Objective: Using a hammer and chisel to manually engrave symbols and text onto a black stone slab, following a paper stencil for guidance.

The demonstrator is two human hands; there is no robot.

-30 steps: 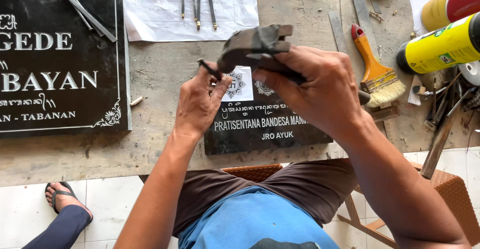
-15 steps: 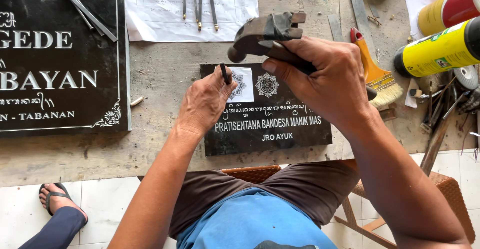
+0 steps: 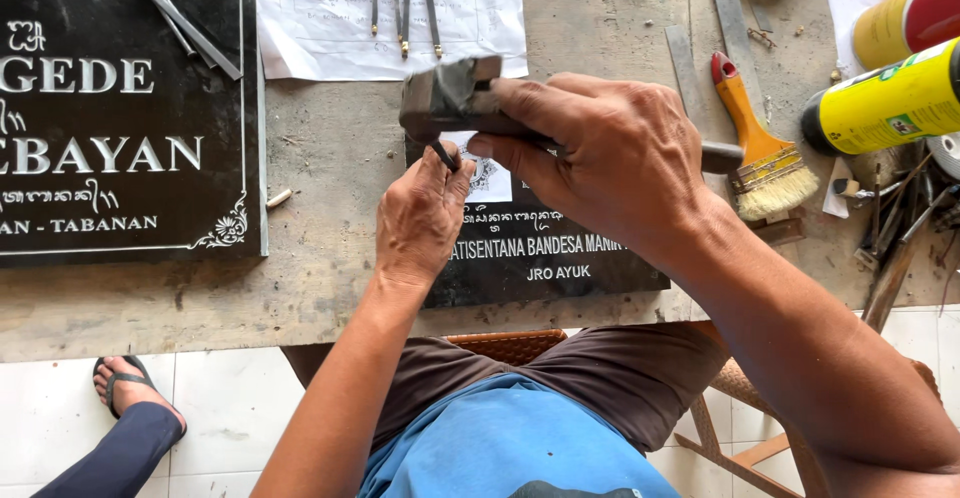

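Pinching a thin dark chisel (image 3: pixel 444 154) between fingertips, left hand (image 3: pixel 420 220); tip resting on small black stone plaque (image 3: pixel 545 258) lying on the counter (image 3: pixel 330 158) just below the grip. Closed tight around a heavy metal hammer (image 3: pixel 452 98), right hand (image 3: pixel 610 163), head just above the chisel top. Risks, as judged: glancing blow onto left fingers; slipping chisel scratching the polished face; too hard a strike chipping the stone. Orange brush (image 3: pixel 760 148) lying right of the grip.

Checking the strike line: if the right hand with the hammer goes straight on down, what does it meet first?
Most likely the chisel held upright in the left hand; the hammer in the right hand sits just over its top, though depth is unclear.
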